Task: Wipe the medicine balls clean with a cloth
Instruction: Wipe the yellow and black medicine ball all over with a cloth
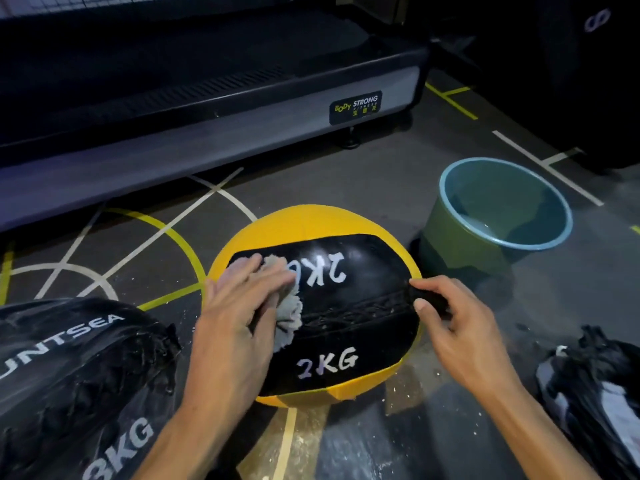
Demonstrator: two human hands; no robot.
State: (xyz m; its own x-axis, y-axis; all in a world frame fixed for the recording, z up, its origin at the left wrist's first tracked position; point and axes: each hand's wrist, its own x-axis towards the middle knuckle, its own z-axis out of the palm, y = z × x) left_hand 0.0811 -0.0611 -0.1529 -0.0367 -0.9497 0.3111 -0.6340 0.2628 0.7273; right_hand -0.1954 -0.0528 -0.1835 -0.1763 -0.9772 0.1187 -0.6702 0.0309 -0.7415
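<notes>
Left hand (pixel 239 306): fingers straight and close together, pressing a grey cloth (pixel 289 306) flat on the black panel of the yellow-and-black ball (pixel 332 271); the cloth bunches out past the fingertips, the rest hidden under the palm. Right hand (pixel 457 320): thumb and forefinger pinching a black strap (pixel 429 299) at the ball's 3 o'clock edge; remaining fingers curl out of sight. Ball sits on the floor (pixel 346 188), centre frame, marked "2KG" twice. Balls counted: two; the second, a black ball (pixel 69 375) at 8 o'clock, is cut off by the frame, its weight mark partly legible. One bucket (pixel 464 244) at 2 o'clock, holding water. One dark crumpled heap (pixel 595 386) at 4 o'clock, hard to identify. One machine base (pixel 173 116) at 11 o'clock
</notes>
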